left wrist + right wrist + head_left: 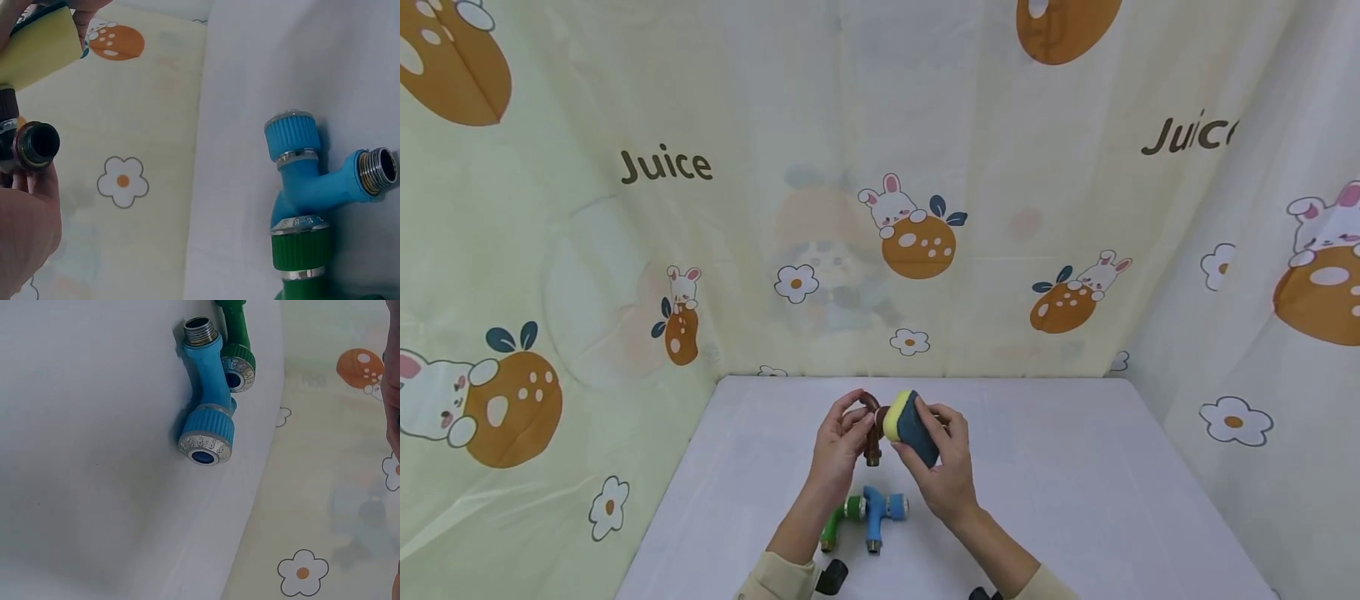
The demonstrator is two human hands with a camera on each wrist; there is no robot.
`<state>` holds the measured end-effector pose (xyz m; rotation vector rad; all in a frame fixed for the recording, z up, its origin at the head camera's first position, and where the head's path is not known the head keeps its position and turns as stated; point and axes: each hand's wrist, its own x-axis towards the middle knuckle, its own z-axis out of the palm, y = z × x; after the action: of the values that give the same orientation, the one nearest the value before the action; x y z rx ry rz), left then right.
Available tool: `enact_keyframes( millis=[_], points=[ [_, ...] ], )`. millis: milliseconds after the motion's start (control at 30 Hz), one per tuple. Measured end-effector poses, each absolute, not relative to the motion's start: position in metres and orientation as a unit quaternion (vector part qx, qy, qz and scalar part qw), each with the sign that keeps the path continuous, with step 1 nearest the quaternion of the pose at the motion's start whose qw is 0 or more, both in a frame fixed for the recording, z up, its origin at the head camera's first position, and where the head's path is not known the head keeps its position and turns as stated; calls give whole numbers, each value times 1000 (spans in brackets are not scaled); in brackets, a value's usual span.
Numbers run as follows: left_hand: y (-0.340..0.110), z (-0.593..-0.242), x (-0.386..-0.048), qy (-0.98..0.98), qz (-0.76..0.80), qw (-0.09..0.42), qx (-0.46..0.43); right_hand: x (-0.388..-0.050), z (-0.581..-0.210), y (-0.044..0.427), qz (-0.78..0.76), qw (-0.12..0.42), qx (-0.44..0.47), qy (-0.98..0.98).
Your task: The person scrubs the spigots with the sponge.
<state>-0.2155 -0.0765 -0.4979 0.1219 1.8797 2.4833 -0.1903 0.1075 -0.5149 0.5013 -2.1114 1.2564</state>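
Observation:
Above the table, my left hand [838,446] grips a brown faucet [872,446] with a threaded brass end pointing down. My right hand [949,467] holds a yellow and dark blue-green sponge [917,429], its yellow side facing the brown faucet's knob and seeming to touch it. In the left wrist view, the faucet's dark round opening [42,145] shows beside the yellow face of the sponge [44,47]. The right wrist view catches only a sliver of the right hand [394,381] at its edge.
A blue faucet [875,512] and a green faucet [835,525] lie side by side on the white table [1037,500], nearer to me than the hands. A patterned curtain [985,317] stands behind the table and along its sides.

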Motion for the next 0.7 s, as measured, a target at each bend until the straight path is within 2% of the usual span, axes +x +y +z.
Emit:
enact_keyframes(
  millis=[367, 533, 700],
  points=[
    [-79, -494, -216, 583, 811, 24, 37, -194, -520, 111, 503, 306, 196, -784],
    [-80, -494, -217, 596, 801, 34, 37, -195, -522, 109, 506, 328, 208, -770],
    [-80, -497, -219, 619, 784, 31, 45, -196, -523, 110, 496, 329, 205, -777]
  ],
)
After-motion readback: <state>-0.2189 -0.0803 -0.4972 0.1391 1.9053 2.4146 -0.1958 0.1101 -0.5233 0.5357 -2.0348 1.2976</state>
